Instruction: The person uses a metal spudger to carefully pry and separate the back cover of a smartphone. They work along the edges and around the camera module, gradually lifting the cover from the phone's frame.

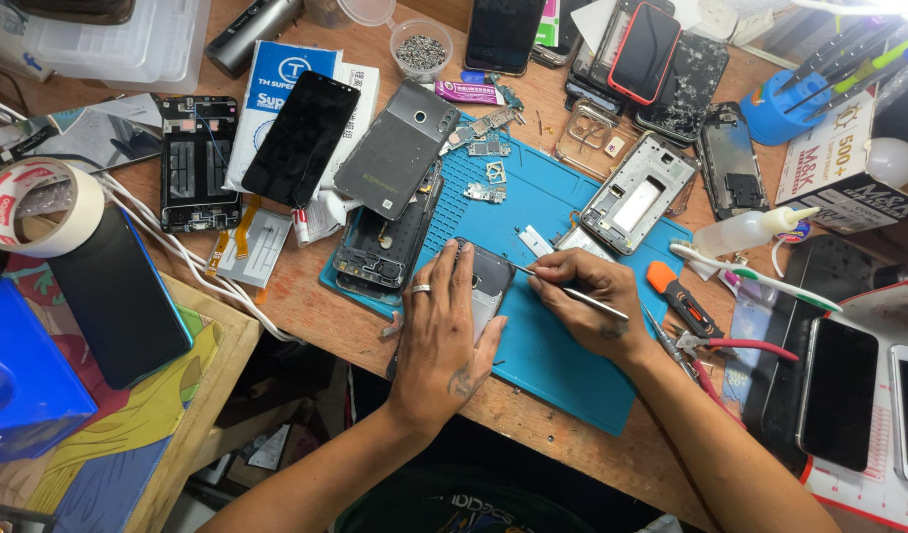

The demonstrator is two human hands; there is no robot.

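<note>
Left hand (444,336): fingers spread flat, pressing down on a dark phone (485,286) that lies on the blue mat (552,360) at the bench's near edge; most of the phone is hidden under the palm.
Right hand (592,301): fingers pinched shut on thin metal tweezers (572,291), tip touching the phone's upper corner.
Packages: blue-and-white flat packet (276,74), upper left, partly covered by a black screen panel (301,138); black-and-white carton (839,158), far right, cut off by neighbouring items; small purple tube (469,94) above the mat.
Tape roll (34,207), white with red print, left edge.
</note>
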